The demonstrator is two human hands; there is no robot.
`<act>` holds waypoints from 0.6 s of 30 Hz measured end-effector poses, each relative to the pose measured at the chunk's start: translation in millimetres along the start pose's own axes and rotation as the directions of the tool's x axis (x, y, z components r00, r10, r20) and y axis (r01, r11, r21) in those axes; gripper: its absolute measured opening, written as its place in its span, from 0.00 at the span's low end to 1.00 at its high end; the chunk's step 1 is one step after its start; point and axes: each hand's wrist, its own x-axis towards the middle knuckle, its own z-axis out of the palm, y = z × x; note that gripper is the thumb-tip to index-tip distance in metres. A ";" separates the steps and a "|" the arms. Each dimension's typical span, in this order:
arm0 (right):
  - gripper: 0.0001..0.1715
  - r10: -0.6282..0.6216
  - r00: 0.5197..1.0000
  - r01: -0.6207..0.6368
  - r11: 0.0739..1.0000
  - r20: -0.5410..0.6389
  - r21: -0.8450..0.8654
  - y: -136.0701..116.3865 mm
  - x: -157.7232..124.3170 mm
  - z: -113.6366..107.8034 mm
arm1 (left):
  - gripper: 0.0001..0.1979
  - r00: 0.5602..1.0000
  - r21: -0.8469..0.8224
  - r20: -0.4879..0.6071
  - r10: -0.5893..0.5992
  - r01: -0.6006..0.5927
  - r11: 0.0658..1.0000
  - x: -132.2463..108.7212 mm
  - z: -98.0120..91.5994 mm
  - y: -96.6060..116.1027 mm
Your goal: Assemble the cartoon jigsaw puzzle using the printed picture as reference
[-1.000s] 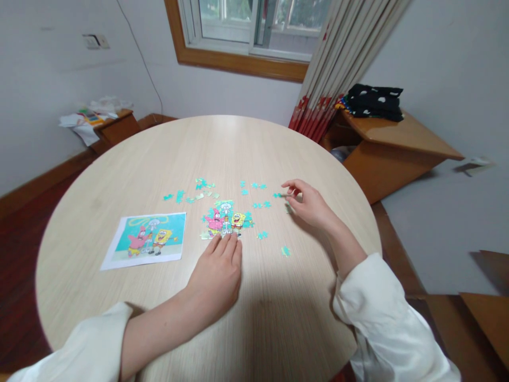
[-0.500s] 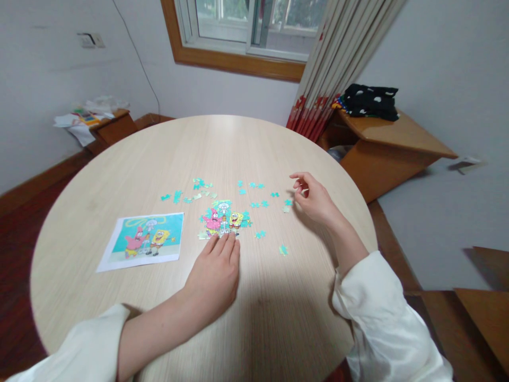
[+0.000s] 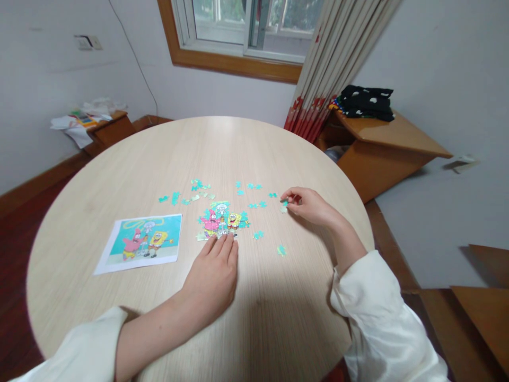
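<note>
A partly joined jigsaw puzzle (image 3: pixel 212 218) of cartoon figures lies in the middle of the table. My left hand (image 3: pixel 212 270) rests flat, fingers stretched out, with its fingertips at the puzzle's lower edge. Off to the right, my right hand (image 3: pixel 308 206) has its thumb and index finger closed around a small teal puzzle piece (image 3: pixel 284 203). A pale piece (image 3: pixel 283 209) lies just below those fingertips. Single teal pieces (image 3: pixel 258 235) and a yellow-green and teal piece (image 3: pixel 281 250) sit between and in front of my hands.
A printed reference picture (image 3: pixel 145 241) on white paper lies left of the puzzle. Several loose pieces (image 3: pixel 175 198) are scattered behind it on the round wooden table (image 3: pixel 222 143). Beyond the table stand a cabinet (image 3: pixel 392 135) with dark cloth on it and a curtain (image 3: pixel 318 79).
My right hand has moved left and down onto the teal piece, and its fingers have closed there. My left hand stays in place at the puzzle.
</note>
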 end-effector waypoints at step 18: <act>0.06 -0.036 0.994 0.044 0.997 0.106 -0.067 -0.8 -0.8 -2.3 | 0.29 0.998 -0.031 0.062 -0.008 0.010 0.999 0.4 -4.5 1.1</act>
